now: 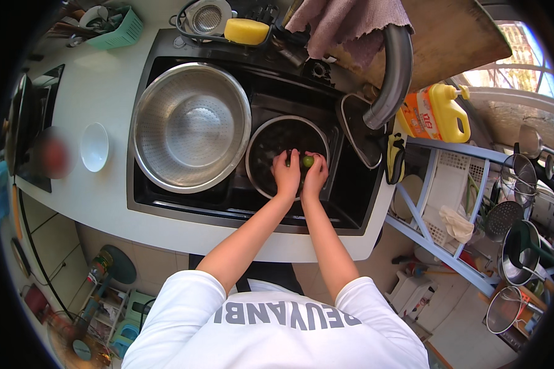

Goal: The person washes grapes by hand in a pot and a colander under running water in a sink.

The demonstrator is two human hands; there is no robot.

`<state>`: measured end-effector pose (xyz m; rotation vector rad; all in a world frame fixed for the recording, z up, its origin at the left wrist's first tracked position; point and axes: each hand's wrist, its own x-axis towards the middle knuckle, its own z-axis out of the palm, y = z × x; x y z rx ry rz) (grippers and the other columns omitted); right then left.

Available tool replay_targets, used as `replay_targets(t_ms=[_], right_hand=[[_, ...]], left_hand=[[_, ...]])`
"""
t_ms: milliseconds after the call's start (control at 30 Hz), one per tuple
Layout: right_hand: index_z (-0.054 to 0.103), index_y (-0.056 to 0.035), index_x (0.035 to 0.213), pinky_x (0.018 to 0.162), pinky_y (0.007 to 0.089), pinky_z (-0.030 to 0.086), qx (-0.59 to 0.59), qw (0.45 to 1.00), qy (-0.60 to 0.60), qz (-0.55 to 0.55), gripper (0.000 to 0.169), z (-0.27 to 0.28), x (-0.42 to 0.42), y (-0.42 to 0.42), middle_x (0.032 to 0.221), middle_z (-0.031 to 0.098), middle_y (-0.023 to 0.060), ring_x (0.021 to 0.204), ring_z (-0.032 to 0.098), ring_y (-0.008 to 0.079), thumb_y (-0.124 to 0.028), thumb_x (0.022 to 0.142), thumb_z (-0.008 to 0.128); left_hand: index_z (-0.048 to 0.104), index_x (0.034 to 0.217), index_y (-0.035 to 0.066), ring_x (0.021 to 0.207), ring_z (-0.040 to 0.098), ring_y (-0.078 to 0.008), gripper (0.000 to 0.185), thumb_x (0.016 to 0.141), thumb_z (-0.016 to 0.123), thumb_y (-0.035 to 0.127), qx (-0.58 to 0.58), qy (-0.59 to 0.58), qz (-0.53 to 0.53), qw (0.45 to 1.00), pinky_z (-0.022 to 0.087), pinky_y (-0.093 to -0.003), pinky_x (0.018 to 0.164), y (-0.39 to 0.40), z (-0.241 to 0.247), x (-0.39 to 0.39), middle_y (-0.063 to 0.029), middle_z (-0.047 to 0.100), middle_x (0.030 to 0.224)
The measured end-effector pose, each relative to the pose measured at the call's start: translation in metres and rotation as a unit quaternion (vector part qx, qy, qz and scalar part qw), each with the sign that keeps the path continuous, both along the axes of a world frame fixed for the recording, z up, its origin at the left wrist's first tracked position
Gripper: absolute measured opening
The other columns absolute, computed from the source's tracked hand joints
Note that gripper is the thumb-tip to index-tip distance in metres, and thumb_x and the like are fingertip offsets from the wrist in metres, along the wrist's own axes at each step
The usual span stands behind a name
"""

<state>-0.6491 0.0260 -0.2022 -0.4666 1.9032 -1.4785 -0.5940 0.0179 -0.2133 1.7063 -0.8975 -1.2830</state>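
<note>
Both my hands are inside a dark round basin (272, 138) with a metal rim, set in the right part of a black sink (351, 198). My right hand (316, 177) holds a small round green fruit (308, 161) between thumb and fingers. Close beside it, my left hand (286, 177) curls around a small dark green thing (288, 160), mostly covered by the fingers. What else the basin contains is too dark to make out. To the left, a large perforated steel colander (159, 138) rests over the sink.
A thick grey faucet spout (399, 69) with a cloth (351, 23) over it rises behind the basin. A yellow sponge (246, 31) sits in a rack at the back. On the counter are a white bowl (94, 147) at left and a yellow detergent jug (436, 113) at right.
</note>
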Motion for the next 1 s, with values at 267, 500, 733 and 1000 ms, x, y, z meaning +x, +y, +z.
replay_targets(t_ms=[267, 500, 733, 1000], right_hand=[[0.061, 0.0018, 0.083, 0.08, 0.0271, 0.042, 0.004, 0.999, 0.035, 0.017, 0.025, 0.016, -0.005, 0.011, 0.088, 0.064, 0.008, 0.083, 0.056, 0.0164, -0.017, 0.088, 0.046], [0.055, -0.0017, 0.082, 0.084, 0.0291, 0.042, -0.09, 0.992, 0.007, 0.089, 0.023, 0.133, 0.047, -0.024, 0.1, 0.061, 0.0123, 0.09, 0.055, 0.0184, -0.019, 0.09, 0.041], [0.06, 0.0005, 0.085, 0.079, 0.0257, 0.043, -0.113, 0.955, -0.104, 0.254, 0.02, 0.125, 0.139, -0.111, 0.091, 0.062, 0.0073, 0.085, 0.056, 0.0135, -0.014, 0.088, 0.047], [0.059, -0.0068, 0.095, 0.071, 0.0306, 0.044, 0.165, 0.889, -0.312, 0.291, 0.023, 0.054, 0.191, -0.135, 0.085, 0.058, 0.0039, 0.079, 0.055, 0.0142, -0.026, 0.086, 0.051]], left_hand=[[0.063, 0.093, 0.005, 0.093, 0.053, -0.0329, 0.028, 0.086, 0.058, 0.032, 0.014, -0.028, 0.01, 0.999, 0.038, -0.0395, 0.085, 0.012, 0.021, -0.006, -0.0138, 0.059, 0.093], [0.061, 0.093, 0.007, 0.093, 0.048, -0.0291, 0.018, 0.088, 0.056, 0.023, -0.068, 0.071, 0.068, 0.993, 0.035, -0.0383, 0.087, -0.015, 0.14, 0.046, -0.0099, 0.054, 0.098], [0.058, 0.094, 0.004, 0.08, 0.05, -0.0119, 0.02, 0.092, 0.051, 0.023, -0.022, 0.224, 0.217, 0.95, 0.043, -0.0268, 0.072, -0.089, 0.15, 0.151, -0.0035, 0.056, 0.088], [0.055, 0.098, 0.004, 0.073, 0.057, -0.0171, 0.019, 0.087, 0.052, 0.019, 0.097, 0.195, 0.207, 0.954, 0.049, -0.0312, 0.063, -0.112, 0.018, 0.241, -0.0056, 0.057, 0.083]])
